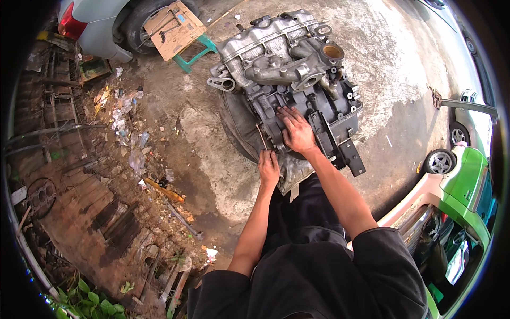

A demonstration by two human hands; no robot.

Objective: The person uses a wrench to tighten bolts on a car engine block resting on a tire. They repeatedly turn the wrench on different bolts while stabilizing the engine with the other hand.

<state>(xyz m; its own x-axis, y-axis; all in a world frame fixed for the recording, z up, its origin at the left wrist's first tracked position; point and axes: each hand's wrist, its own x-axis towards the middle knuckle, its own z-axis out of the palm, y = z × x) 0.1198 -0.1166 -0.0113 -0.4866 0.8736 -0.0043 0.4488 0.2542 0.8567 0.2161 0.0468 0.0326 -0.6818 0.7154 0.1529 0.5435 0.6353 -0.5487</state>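
A grey metal car engine (281,64) stands in front of me, with its intake pipes and a round brownish opening on top. My left hand (269,166) is closed around the lower end of a thin metal rod (262,136), which points away from me along the engine's near left side. What the rod's far tip touches is too small to tell. Flat on the engine's near side lies my right hand (298,131), its fingers stretched out over the metal. A black bracket (350,158) juts out just right of that hand. Beneath the engine, a dark tyre (234,119) partly shows.
A green stool (204,45) with a brown board (171,29) carrying tools stands at the far left, beside a parked car (109,26). Rubbish (125,114) and planks litter the left ground. A green car body (465,183) and a wheel (440,161) are on the right.
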